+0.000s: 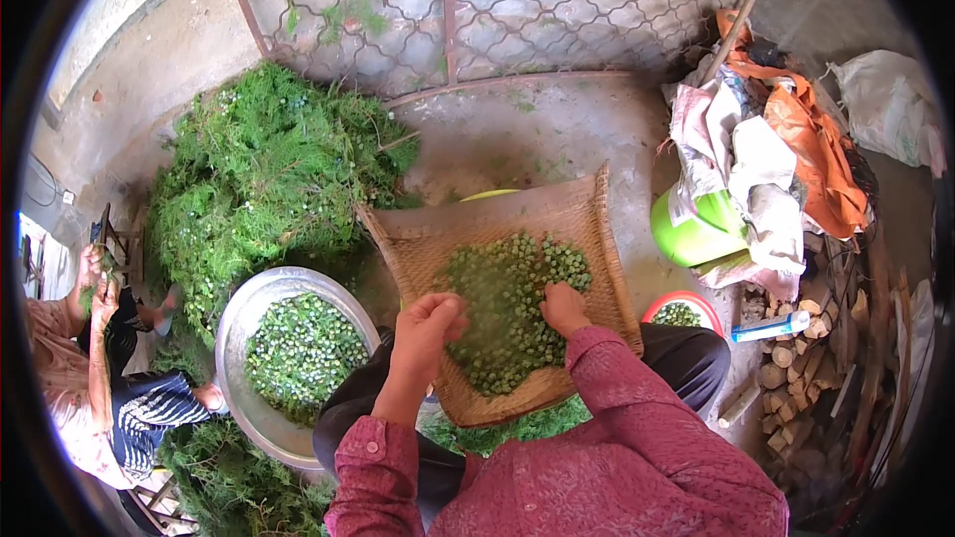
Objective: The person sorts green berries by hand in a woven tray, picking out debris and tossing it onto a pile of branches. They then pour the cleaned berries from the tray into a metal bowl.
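Observation:
A woven winnowing tray (515, 209) rests between my knees, with a layer of small green conifer cones (500, 291) spread across it. My left hand (433, 324) hovers over the tray's left side, thumb and fingers bunched together; whether a small thing is pinched there is hidden. Among the cones on the right, my right hand (565, 308) reaches down with bent fingertips touching them. Its grip cannot be made out. To my left stands a wide metal basin (227, 380) holding many more cones mixed with green bits.
Cut conifer branches (276, 171) are heaped at the far left. A seated person (89, 388) handles a sprig there. On the right are a red-rimmed bowl (656, 303) of cones, a green bucket (686, 227) under sacks, and chopped firewood (794, 380). A metal lattice (537, 11) stands ahead.

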The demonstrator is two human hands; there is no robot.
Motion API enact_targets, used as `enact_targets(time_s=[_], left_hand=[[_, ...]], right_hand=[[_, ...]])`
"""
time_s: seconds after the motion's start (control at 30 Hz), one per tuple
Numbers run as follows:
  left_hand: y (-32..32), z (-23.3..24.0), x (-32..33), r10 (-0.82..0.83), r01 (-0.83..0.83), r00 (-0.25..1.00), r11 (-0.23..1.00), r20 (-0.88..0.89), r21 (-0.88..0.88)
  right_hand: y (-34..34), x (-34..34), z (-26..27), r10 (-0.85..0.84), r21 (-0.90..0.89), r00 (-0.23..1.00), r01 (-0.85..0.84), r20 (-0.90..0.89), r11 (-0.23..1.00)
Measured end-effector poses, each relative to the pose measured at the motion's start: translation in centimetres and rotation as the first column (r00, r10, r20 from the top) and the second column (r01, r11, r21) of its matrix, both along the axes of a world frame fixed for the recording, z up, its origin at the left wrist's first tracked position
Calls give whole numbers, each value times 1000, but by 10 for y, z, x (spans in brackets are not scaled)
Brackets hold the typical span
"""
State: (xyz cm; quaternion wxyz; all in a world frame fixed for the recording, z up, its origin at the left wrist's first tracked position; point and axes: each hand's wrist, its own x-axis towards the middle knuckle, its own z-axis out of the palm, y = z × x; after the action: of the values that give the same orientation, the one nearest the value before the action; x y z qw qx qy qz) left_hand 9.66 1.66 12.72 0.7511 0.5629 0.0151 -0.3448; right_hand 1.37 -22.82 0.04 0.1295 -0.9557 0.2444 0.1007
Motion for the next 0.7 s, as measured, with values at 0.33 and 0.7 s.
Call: enact_targets(time_s=[0.33,0.7], left_hand=[[3,-5,0,-5,5,1000,1000,18,5],[3,-2,1,-14,11,998,999,65,41]], right_hand=[[-14,-21,-17,-350,258,901,286,255,923],[23,-53,12,340,328,939,-308,-42,893]])
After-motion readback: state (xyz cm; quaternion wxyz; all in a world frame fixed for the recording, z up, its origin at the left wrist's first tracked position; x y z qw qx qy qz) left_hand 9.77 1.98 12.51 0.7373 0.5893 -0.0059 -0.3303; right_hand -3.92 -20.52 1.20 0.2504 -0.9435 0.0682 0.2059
